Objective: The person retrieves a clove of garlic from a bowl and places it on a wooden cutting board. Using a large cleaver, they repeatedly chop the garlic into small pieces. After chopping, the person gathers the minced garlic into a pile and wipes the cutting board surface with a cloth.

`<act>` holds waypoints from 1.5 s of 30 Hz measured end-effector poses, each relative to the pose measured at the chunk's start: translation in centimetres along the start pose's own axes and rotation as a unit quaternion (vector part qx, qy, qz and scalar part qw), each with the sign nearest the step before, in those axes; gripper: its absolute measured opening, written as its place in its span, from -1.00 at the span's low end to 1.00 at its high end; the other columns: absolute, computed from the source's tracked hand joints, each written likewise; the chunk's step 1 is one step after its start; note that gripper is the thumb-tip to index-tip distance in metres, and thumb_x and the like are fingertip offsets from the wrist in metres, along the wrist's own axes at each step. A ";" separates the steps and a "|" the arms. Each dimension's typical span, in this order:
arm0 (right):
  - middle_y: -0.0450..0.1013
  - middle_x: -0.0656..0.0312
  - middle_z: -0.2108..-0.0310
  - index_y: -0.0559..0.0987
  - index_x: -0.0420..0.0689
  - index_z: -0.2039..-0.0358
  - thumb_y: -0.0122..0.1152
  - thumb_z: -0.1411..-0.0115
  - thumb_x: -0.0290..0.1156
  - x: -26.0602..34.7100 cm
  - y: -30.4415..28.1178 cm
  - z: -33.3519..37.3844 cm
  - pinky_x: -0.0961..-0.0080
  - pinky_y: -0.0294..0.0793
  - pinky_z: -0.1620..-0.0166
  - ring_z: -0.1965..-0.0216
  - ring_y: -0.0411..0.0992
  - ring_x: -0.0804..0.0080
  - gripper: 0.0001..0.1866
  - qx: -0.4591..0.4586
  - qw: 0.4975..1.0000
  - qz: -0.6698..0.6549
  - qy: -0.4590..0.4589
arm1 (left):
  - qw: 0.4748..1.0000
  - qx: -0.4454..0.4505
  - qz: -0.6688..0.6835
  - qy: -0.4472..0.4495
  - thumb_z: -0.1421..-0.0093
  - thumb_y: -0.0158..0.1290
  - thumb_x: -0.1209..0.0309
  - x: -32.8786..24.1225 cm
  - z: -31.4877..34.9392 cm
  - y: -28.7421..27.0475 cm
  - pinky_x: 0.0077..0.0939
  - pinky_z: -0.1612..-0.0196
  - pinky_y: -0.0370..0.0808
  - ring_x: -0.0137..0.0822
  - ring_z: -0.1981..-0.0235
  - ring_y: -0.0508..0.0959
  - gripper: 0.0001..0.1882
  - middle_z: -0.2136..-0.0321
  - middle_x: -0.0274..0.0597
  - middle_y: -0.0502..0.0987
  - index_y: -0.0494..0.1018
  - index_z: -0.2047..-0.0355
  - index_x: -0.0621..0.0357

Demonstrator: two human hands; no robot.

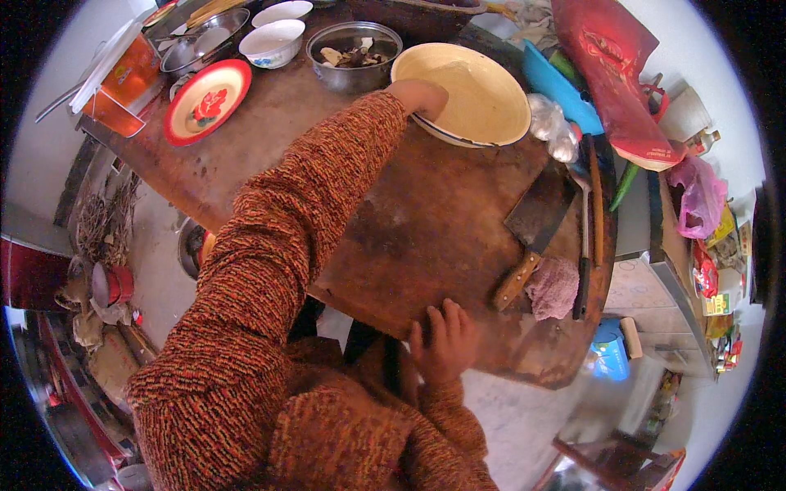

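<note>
My left arm, in a red-and-brown knitted sleeve, stretches across the table to a cream enamel basin [491,90]. At the basin's near-left rim, my left hand [422,98] is closed over the edge; its fingertips are hidden. Only a pale bottom shows in the basin. My right hand [446,337] lies open at the table's front edge, fingers apart, holding nothing. Next to the basin on its left is a metal bowl [332,80] with dark and pale food pieces. A cleaver [536,213] with a wooden handle and a pinkish cloth [553,289] lie to the right.
A red-rimmed enamel plate [184,119], white bowls [274,51] and an orange container [131,69] stand at the far left. Along the right edge lie a long-handled utensil [584,237], a wooden stick [596,204], knotted plastic bags [550,123], a blue tray [565,90] and a red bag [614,65].
</note>
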State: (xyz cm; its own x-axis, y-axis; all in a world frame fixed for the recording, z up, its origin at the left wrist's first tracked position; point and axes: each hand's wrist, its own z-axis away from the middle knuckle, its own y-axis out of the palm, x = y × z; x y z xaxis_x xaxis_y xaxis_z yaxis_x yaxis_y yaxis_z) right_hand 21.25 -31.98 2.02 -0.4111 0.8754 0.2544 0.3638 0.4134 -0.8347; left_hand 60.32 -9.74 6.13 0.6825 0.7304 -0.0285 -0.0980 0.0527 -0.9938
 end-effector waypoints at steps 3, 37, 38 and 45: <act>0.45 0.10 0.11 0.57 -0.08 0.25 0.26 0.02 -0.21 0.0 0.0 0.0 0.23 0.36 0.12 0.10 0.40 0.13 -0.68 0.001 1.000 0.005 0.002 | 0.997 -0.025 -0.002 -0.069 0.12 0.04 0.28 -1.2 0.2 -0.2 -0.12 0.40 0.40 -0.01 0.50 0.53 -0.71 0.49 0.08 0.55 0.56 0.47 0.24; 0.44 0.11 0.09 0.56 -0.06 0.26 0.25 0.01 -0.22 -0.1 0.5 0.5 0.18 0.34 0.11 0.07 0.38 0.13 -0.69 0.000 1.000 0.024 -0.004 | 0.990 -0.017 0.131 0.042 0.13 0.18 -0.08 -4.6 6.8 -3.0 -0.20 0.12 0.41 0.07 0.27 0.53 -0.41 0.42 0.06 0.56 0.55 0.42 0.31; 0.44 0.11 0.09 0.56 -0.06 0.26 0.25 0.01 -0.22 0.0 0.5 0.6 0.19 0.35 0.11 0.07 0.38 0.13 -0.70 -0.002 1.000 0.025 -0.003 | 0.986 -0.005 0.158 0.047 0.12 0.17 -0.08 -3.9 6.5 -3.1 -0.20 0.13 0.41 0.06 0.28 0.53 -0.41 0.41 0.06 0.56 0.55 0.43 0.30; 0.45 0.11 0.10 0.57 -0.06 0.25 0.25 0.01 -0.25 -0.3 0.3 0.6 0.20 0.37 0.14 0.09 0.40 0.13 -0.71 -0.013 1.000 0.010 -0.014 | 0.960 0.012 0.228 -0.163 0.04 0.14 0.01 -4.2 4.1 -3.8 -0.28 0.16 0.41 -0.14 0.23 0.54 -0.51 0.29 -0.05 0.57 0.56 0.31 0.22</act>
State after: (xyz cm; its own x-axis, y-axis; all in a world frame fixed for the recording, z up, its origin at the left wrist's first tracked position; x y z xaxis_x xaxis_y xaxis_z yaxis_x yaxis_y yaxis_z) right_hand 20.94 -32.29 1.40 -0.4271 0.8762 0.2233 0.3935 0.4024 -0.8266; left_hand 54.84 -10.26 10.47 0.3017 0.8554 -0.4211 -0.3524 -0.3104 -0.8829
